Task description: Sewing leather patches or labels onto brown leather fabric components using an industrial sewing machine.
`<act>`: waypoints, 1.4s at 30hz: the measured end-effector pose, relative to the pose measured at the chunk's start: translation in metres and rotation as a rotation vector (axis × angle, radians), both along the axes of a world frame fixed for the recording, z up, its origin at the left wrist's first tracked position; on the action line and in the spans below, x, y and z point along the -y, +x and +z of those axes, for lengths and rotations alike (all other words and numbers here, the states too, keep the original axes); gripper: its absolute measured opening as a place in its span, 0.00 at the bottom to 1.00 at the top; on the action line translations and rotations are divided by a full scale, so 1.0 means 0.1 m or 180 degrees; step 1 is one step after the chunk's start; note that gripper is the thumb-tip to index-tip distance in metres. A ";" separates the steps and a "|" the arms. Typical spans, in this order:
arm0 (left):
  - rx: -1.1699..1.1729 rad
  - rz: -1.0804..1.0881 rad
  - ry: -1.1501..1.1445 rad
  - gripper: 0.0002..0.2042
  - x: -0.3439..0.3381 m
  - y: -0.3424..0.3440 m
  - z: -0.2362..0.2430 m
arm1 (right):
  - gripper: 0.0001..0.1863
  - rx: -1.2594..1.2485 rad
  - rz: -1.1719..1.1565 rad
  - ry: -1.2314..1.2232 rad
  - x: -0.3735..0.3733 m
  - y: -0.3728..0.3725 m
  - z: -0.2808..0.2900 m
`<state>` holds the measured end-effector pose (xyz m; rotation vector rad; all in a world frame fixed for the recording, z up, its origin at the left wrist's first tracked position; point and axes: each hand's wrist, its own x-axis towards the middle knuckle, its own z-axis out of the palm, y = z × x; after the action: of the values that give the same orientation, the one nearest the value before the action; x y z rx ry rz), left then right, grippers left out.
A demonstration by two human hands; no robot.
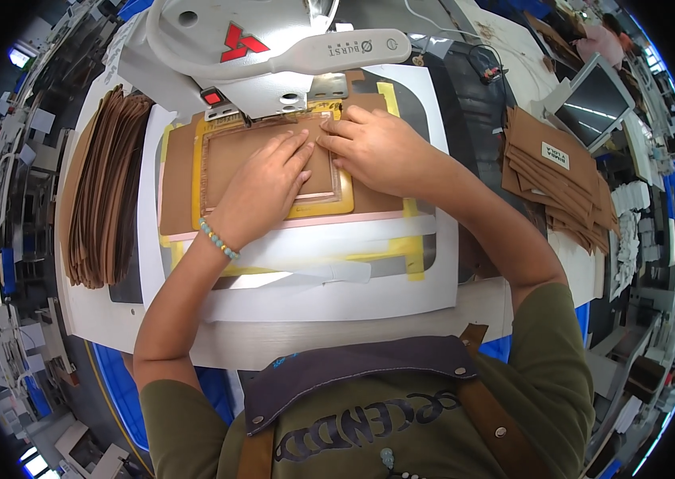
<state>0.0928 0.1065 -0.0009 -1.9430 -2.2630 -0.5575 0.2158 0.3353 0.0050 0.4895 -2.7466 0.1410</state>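
My left hand (262, 188), with a beaded bracelet at the wrist, lies flat with fingers stretched over the inner area of a yellow rectangular frame (305, 211). A flat brown fabric panel (175, 188) shows beneath and around this frame. At the frame's upper right corner my right hand (385, 152) rests, palm down, its slightly bent fingers touching the inner edge; part of that corner is hidden. Close beyond the fingertips stands the white head of a sewing machine (289, 68). Neither hand grips anything that I can see.
Brown fabric pieces stand in a thick stack (106, 191) on the left. Another pile of brown pieces (553, 168) lies at right, near a monitor (595, 104). Under the work is a white sheet (305, 307) with yellow tape. A blue bin (122, 391) sits below the table.
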 end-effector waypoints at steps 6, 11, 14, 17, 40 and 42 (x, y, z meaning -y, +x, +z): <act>0.0084 0.0071 -0.0004 0.18 0.07 -0.10 -0.02 | 0.18 0.0174 -0.0001 -0.0413 -0.15 0.26 0.15; 0.0051 0.0105 -0.0057 0.18 0.08 -0.17 -0.02 | 0.16 0.0456 -0.0138 -0.0515 -0.31 0.48 0.24; 0.0018 0.0119 -0.0040 0.18 0.11 -0.19 -0.01 | 0.16 0.0733 -0.0256 -0.0578 -0.36 0.54 0.28; -0.0024 0.0151 -0.0077 0.17 0.23 -0.20 0.03 | 0.16 0.0718 -0.0195 -0.0603 -0.33 0.51 0.29; 0.0541 -0.0463 -0.0597 0.24 0.65 -0.29 0.04 | 0.27 0.0137 0.0134 0.0715 0.33 -0.15 -0.12; 0.1732 -0.0335 -0.0371 0.25 0.69 -0.35 0.07 | 0.25 0.0120 0.0268 0.0608 0.28 -0.10 -0.08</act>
<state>0.0579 0.0378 0.0066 -2.1846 -2.5465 -1.1085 0.2062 0.3073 -0.0033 0.6602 -2.7913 -0.0937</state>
